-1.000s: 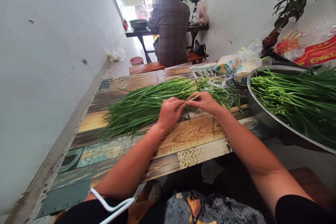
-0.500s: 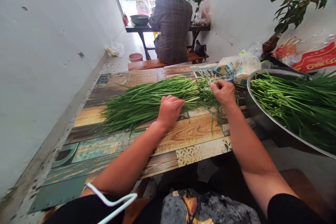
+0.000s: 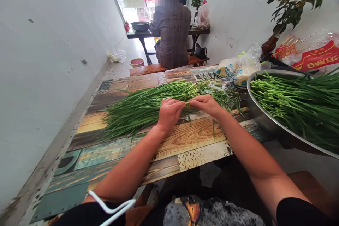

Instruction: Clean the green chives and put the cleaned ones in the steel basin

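A long pile of garlic chives (image 3: 143,104) lies across the wood-patterned table (image 3: 190,132), leaf tips to the left and pale stem ends to the right. My left hand (image 3: 171,113) is closed on some chive stems at the near side of the pile. Its fingertips almost meet those of my right hand (image 3: 205,105), which pinches the pale ends of the same stems. Just beyond my right hand lies a heap of loose trimmings (image 3: 225,95), with a piece of clear plastic among them.
At the right, a large metal basin (image 3: 275,118) holds more chives. Behind it are plastic bags of food (image 3: 238,70), a red package (image 3: 317,56) and a potted plant (image 3: 293,3). A person (image 3: 172,35) sits on a bench at another table (image 3: 141,35). A wall runs along the left.
My right hand has moved left and nearer to me, from above the trimmings to the stem ends beside my left hand. The left hand keeps its hold. The view has shifted slightly.
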{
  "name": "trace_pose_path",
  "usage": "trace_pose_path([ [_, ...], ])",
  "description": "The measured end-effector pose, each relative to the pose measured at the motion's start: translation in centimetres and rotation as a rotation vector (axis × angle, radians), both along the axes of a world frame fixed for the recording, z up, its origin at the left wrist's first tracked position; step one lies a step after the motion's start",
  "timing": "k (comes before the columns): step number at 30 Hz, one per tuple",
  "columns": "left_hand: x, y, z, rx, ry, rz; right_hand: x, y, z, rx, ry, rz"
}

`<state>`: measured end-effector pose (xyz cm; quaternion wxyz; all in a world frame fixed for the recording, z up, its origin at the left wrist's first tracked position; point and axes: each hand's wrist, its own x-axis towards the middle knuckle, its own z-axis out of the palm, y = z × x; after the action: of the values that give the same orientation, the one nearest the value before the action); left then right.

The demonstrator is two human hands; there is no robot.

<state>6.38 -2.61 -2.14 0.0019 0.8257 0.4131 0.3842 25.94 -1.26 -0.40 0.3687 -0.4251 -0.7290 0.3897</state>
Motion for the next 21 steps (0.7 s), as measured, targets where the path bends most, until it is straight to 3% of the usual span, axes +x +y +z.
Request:
trace_pose_path([
  [4,0.0,-0.1,-0.1,0.044,0.009,0.004,-1.2,-0.4,0.0,-0.322,0.333,-0.09],
  [7,0.0,-0.2,-0.3,0.075,0.047,0.013,-1.4,0.0,-0.4,-0.385,0.471,-0.144],
  [14,-0.1,0.0,-0.4,0.148,0.057,0.046,0.9,1.1,-0.1,-0.221,0.396,-0.342],
  [17,-0.1,0.1,-0.4,0.19,0.043,0.068,1.9,1.5,0.0,-0.071,0.347,-0.528],
  [21,-0.2,0.0,-0.3,0.217,0.022,0.148,3.0,1.9,-0.3,0.134,0.059,-0.732],
])
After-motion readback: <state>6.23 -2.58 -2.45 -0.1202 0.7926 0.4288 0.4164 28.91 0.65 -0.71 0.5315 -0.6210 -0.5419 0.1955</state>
